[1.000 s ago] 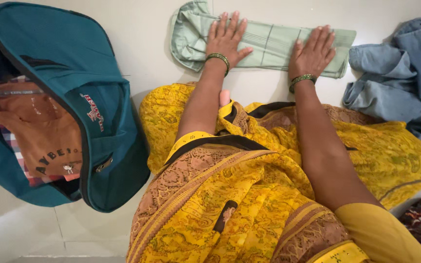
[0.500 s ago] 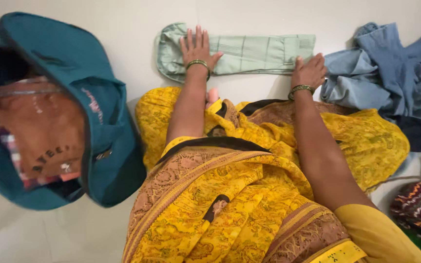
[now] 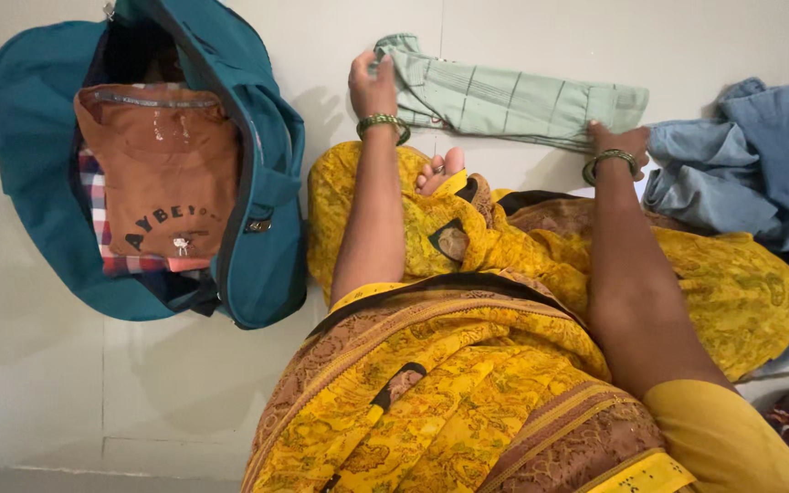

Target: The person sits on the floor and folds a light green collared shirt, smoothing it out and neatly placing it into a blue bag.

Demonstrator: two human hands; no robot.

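1. Head view: the left hand point(image 3: 372, 87) is gripping the left end of the folded green cloth point(image 3: 513, 100), fingers clamped on its edge, while the right hand point(image 3: 621, 144) is pinching the right end against the floor point(image 3: 139, 383).
2. The cloth is lying across the floor just beyond the yellow sari point(image 3: 504, 365) (a bare foot point(image 3: 440, 169) is showing beneath it).
3. Risk, as I judge it: with only the ends held, the fold may be sagging open, or the blue clothes point(image 3: 732, 173) beside it may be catching.
4. The teal bag point(image 3: 257, 237) is lying open at left.

Yellow patterned sari point(image 3: 468, 383), brown border, green bangles point(image 3: 382, 121) on both wrists
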